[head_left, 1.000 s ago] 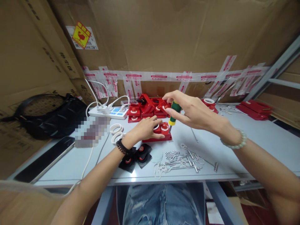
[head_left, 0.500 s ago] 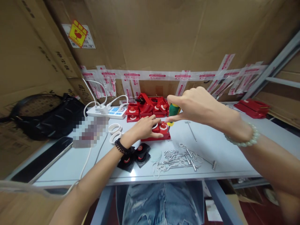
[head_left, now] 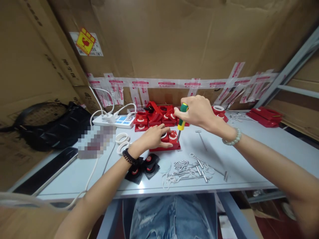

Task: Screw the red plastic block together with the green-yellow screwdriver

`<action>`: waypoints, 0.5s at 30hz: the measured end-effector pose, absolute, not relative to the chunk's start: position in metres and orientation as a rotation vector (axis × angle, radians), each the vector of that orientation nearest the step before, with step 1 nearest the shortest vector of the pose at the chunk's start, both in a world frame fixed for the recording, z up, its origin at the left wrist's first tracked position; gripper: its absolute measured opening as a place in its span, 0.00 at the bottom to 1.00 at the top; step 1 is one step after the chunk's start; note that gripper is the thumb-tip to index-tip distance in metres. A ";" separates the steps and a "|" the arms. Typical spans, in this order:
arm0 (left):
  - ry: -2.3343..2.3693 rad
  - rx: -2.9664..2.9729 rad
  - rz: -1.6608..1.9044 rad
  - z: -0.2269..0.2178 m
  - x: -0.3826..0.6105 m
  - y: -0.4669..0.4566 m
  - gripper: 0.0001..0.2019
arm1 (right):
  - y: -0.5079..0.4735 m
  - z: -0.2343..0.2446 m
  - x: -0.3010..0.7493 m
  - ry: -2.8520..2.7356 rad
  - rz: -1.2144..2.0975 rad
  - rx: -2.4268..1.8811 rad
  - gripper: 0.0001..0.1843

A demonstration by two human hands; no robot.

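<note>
My left hand (head_left: pixel 155 137) presses down on a red plastic box (head_left: pixel 175 145), thumb along its front and fingers over the top. A round red knob with a white ring shows on the box's right part; my palm hides the left part. In my closed right hand (head_left: pixel 199 111) is a green and yellow screwdriver (head_left: pixel 181 121). It stands nearly upright, its tip down at the box's right end. A small screw (head_left: pixel 179 150) lies just in front of the box. Several loose screws (head_left: pixel 181 165) are piled nearer the table edge.
Behind the box are several red housings (head_left: pixel 154 114) and a power strip (head_left: pixel 127 122). White rings (head_left: pixel 122 137) and black discs on squares (head_left: pixel 149 159) lie to the left. T-shaped metal rods (head_left: pixel 216 169) with white string lie at front right. Cardboard (head_left: pixel 159 39) backs the table.
My right hand has shifted slightly left and rotated, showing more of the screwdriver's handle and shaft. Red parts behind my right wrist have come into view. My left hand stays on the box.
</note>
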State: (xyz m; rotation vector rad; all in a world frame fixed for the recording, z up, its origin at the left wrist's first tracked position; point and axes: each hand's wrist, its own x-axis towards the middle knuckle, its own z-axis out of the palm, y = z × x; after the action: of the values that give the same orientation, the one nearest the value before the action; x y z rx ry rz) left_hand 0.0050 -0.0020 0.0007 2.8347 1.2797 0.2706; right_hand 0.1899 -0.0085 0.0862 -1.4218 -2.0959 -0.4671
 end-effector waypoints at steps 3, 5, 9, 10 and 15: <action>1.292 2.806 0.328 -0.001 0.004 -0.002 0.24 | -0.010 0.090 0.196 -1.998 -0.220 -1.265 0.16; 1.273 2.794 0.372 -0.003 0.002 -0.002 0.24 | -0.015 0.096 0.202 -1.819 -0.143 -1.124 0.14; 1.271 2.733 0.405 -0.004 0.002 -0.004 0.24 | -0.030 0.105 0.216 -1.520 -0.173 -0.975 0.12; 1.260 2.715 0.423 -0.004 0.001 -0.005 0.25 | -0.034 0.104 0.220 -1.506 -0.175 -0.963 0.12; 1.091 2.569 0.607 0.004 -0.008 -0.009 0.34 | -0.037 0.082 0.235 -1.461 -0.204 -0.923 0.12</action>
State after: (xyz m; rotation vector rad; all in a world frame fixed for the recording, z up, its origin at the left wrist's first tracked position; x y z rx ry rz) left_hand -0.0082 -0.0088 0.0044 2.5687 1.0912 0.6073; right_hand 0.2352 -0.0371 0.0822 -0.9230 -1.4614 -0.2039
